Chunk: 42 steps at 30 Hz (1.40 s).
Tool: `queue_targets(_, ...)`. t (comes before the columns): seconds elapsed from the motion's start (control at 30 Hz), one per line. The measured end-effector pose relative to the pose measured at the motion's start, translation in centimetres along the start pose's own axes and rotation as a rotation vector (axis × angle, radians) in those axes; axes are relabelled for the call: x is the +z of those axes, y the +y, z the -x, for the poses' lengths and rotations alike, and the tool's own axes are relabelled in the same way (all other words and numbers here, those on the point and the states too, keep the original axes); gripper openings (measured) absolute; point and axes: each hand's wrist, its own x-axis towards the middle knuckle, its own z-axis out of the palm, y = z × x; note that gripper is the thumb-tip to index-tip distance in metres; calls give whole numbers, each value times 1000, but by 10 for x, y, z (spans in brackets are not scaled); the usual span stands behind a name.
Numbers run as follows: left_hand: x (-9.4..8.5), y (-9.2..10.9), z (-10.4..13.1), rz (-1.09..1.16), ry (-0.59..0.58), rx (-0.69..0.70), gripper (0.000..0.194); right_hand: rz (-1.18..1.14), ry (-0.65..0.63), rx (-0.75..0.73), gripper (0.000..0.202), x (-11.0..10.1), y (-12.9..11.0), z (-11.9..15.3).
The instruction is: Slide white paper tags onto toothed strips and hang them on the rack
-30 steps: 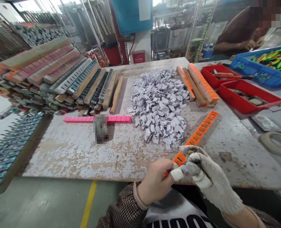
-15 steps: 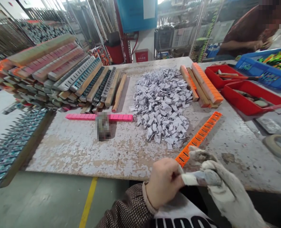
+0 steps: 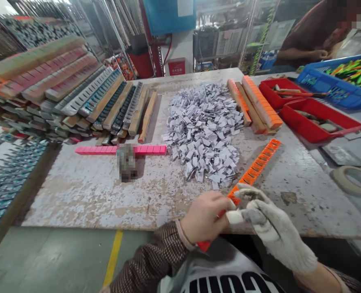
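My bare left hand [image 3: 203, 215] is closed around the near part of a long orange slotted bar [image 3: 256, 167], whose lower tip pokes out below the wrist. White wrapping shows at the thumb and index fingertips. The bar runs slanting away to the right across the table edge. Beside it, my right hand [image 3: 267, 226] wears a dirty white glove, its fingers curled near my left thumb. Whatever sits between those gloved fingers is hidden. Beyond both hands lies a big heap of small white tags [image 3: 203, 134].
A pink bar [image 3: 150, 150] lies left of the heap, under a blurred block. Stacked slotted bars [image 3: 76, 93] fill the back left. Orange bars [image 3: 261, 103], red trays [image 3: 321, 122], a blue basket [image 3: 316, 79] and a tape roll [image 3: 353, 180] are right. A co-worker [image 3: 309, 40] sits behind.
The view has shifted slightly. My left hand has moved a little up and left, and the bar's lower tip now shows beneath it. The gloved hand has come up, staying close to my left thumb.
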Motion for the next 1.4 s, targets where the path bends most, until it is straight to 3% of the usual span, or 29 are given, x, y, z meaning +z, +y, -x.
queue_targets(0.03,-9,-11,-8,-132,10,-28,14,68,9,2,23,-2,5,-3)
queue_targets(0.1,-25,-36,-25,-411,59,-98,27,201,17,-46,23,-4,16,-7)
queue_targets(0.17,-37,-58,-40,-644,-12,-122,36,311,-17,-160,21,-3,24,-10)
queue_targets(0.33,-42,-85,-55,-757,-87,-104,31,561,-101,-396,8,7,29,-16)
queue_targets(0.43,-41,-87,-53,-764,-73,-124,22,584,-157,-429,10,11,28,-21)
queue_targets(0.63,-45,-85,-50,-733,-50,-183,19,556,-337,-359,20,16,32,-29)
queue_targets(0.73,-46,-85,-48,-704,-48,-190,17,544,-349,-368,17,17,35,-31)
queue_targets(0.93,-46,-82,-39,-681,-52,-194,22,417,-296,-377,19,12,42,-28)
queue_targets(1.2,-41,-79,-38,-657,-90,-235,17,213,-120,-218,14,-1,56,-22)
queue_targets(1.4,-40,-64,-29,-589,45,-312,11,303,-95,-275,17,-2,54,-34)
